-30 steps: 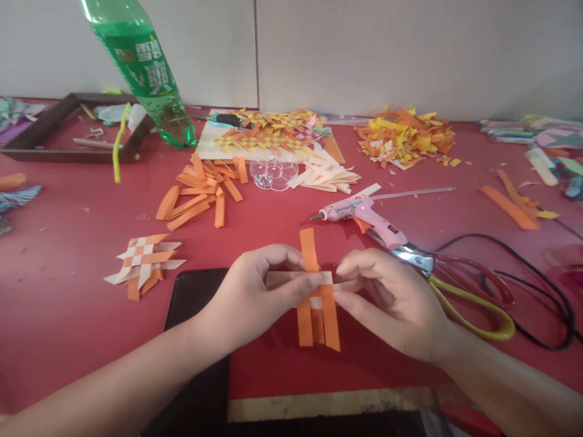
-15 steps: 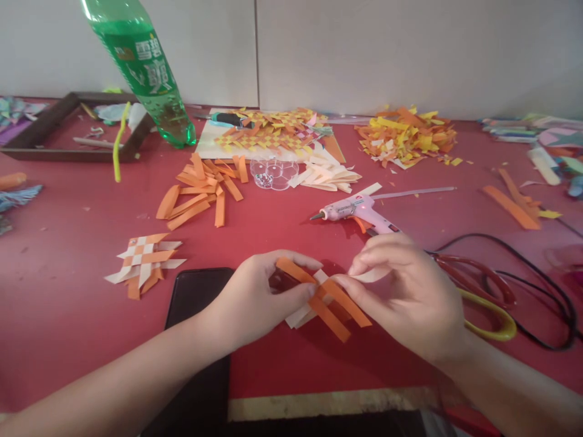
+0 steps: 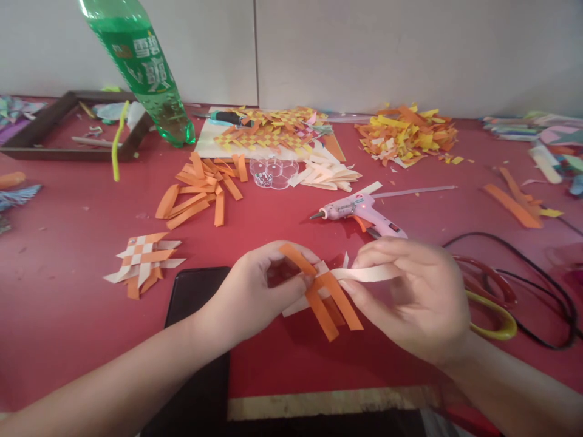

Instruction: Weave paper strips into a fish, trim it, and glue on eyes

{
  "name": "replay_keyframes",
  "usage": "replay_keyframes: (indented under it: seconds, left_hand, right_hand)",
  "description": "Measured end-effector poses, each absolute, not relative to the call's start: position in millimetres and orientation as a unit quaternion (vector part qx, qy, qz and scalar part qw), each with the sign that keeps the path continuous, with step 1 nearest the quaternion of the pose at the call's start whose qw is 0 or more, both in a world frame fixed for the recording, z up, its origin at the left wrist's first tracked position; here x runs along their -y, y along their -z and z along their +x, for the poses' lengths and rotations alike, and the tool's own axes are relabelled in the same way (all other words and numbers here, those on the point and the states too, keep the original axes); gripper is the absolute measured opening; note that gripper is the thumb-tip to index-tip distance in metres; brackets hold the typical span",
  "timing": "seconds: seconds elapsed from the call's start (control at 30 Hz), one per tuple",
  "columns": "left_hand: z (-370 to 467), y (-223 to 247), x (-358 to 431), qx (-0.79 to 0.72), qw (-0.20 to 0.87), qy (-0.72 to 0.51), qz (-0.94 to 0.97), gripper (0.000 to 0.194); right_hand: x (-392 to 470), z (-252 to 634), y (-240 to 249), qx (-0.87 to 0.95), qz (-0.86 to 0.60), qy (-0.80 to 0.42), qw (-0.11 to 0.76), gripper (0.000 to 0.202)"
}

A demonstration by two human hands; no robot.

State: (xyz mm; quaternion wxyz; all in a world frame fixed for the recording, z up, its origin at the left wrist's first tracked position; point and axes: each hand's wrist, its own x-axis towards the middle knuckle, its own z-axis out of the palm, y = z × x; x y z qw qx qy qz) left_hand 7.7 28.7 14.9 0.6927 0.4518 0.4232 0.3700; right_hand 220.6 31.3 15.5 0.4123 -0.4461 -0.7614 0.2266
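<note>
My left hand [image 3: 273, 282] pinches a small weave of orange and cream paper strips [image 3: 327, 297] between thumb and fingers, held just above the red table. Long orange ends stick out toward me and up to the left. In my right hand [image 3: 410, 291], thumb and fingertips close on a cream paper strip [image 3: 368, 274] that runs out of the weave's right side. A finished-looking orange and cream woven fish shape [image 3: 144, 261] lies to the left of my left hand. Beneath my left forearm is a black phone-like slab [image 3: 200, 297].
Behind my hands lies a pink glue gun [image 3: 359, 212]. Orange strips [image 3: 200, 188] and cream strips [image 3: 328, 173] are heaped farther back, near a clear bead tray [image 3: 273, 173]. Scissors [image 3: 494, 315] and a black cable [image 3: 565, 303] sit right. A green bottle [image 3: 150, 73] stands back left.
The cream strip now shows stretched longer across my right fingers. The weave has tilted slightly and shifted a little left, and my right hand has turned slightly.
</note>
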Motion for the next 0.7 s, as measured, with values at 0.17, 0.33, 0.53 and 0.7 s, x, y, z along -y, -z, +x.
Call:
replay_keyframes:
  seconds: [0.17,0.33,0.53,0.7]
  left_hand:
    - [6,-22,-30,-0.449,0.696,-0.338,0.446,0.015]
    - [4,-26,-31,-0.453,0.700,-0.364,0.416,0.020]
    - [6,-22,-29,-0.459,0.695,-0.351,0.429,0.009]
    - [5,-20,-29,-0.469,0.667,-0.365,0.448,0.023]
  right_hand:
    - [-34,218,-22,0.791,-0.447,-0.189,0.372,0.016]
    - [-35,216,-26,0.810,-0.441,-0.163,0.350,0.012]
    - [-34,218,-23,0.832,-0.410,-0.168,0.334,0.010]
    - [-34,218,-22,0.823,-0.418,-0.163,0.349,0.013]
